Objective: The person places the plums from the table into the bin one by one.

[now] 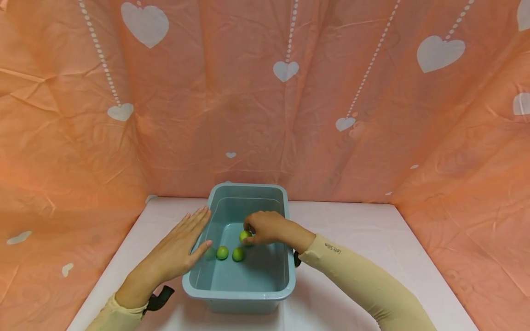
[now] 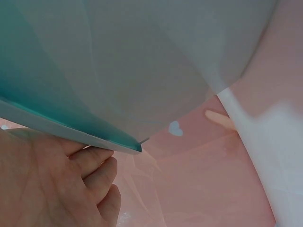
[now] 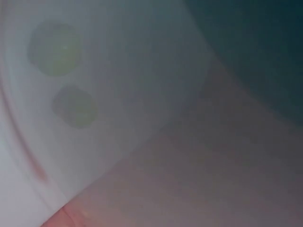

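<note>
A grey-blue plastic tub (image 1: 239,294) stands on the table, with green limes inside. My right hand (image 1: 268,227) reaches over the tub's right wall and pinches one lime (image 1: 244,236) between thumb and fingers. Two more limes, one on the left (image 1: 222,252) and one nearer the middle (image 1: 238,254), lie on the tub floor; the right wrist view shows two blurred limes (image 3: 56,49). My left hand (image 1: 178,248) lies along the tub's left rim, fingers straight and thumb reaching over the edge. In the left wrist view its fingers are under the rim (image 2: 71,135).
A white-covered table (image 1: 343,230) carries the tub. Orange-pink cloth (image 1: 248,105) with white hearts walls off the back and both sides. Black straps (image 1: 159,299) sit at the wrists, over light sleeves (image 1: 364,280).
</note>
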A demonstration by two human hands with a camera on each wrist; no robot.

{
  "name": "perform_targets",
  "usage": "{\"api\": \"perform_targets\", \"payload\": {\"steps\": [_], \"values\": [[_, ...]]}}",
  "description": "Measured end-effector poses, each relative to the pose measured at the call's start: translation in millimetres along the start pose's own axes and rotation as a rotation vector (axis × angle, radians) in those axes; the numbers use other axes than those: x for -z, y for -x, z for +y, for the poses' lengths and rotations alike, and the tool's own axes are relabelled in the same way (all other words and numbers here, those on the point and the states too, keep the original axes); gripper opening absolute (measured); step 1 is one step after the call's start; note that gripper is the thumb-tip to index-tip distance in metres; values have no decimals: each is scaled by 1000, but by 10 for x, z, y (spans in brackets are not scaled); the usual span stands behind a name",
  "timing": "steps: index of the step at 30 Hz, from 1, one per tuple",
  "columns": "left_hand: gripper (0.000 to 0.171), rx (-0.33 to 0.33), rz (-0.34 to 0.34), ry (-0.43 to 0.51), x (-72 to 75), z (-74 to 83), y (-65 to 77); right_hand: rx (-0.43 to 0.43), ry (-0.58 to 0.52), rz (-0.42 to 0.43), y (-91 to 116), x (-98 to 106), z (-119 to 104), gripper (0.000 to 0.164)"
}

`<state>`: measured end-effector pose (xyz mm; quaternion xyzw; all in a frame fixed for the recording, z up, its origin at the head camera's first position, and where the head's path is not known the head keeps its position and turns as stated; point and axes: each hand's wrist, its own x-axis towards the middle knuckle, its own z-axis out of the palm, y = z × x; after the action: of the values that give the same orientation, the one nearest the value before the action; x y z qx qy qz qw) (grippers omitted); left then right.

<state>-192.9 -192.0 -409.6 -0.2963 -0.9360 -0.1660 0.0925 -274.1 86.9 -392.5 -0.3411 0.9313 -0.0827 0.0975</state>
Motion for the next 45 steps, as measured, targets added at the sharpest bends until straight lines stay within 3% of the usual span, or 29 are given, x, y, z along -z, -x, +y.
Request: {"api": "perform_targets", "payload": {"steps": [7, 18, 23, 33, 45], "values": [[74, -3, 2, -1, -5, 1, 10, -71, -57, 7, -36, 16, 56, 34], [74, -5, -6, -7, -27, -6, 0, -83, -56, 31, -37, 1, 82, 39], [74, -5, -1, -9, -23, -3, -4, -60, -70, 65, -33, 12, 76, 38], [73, -17, 11, -20, -16, -9, -16, 73, -150, 245, 44, 49, 118, 28], [74, 3, -1, -8, -15, -13, -10, 97, -254, 314, 265, 162, 198, 25]]}}
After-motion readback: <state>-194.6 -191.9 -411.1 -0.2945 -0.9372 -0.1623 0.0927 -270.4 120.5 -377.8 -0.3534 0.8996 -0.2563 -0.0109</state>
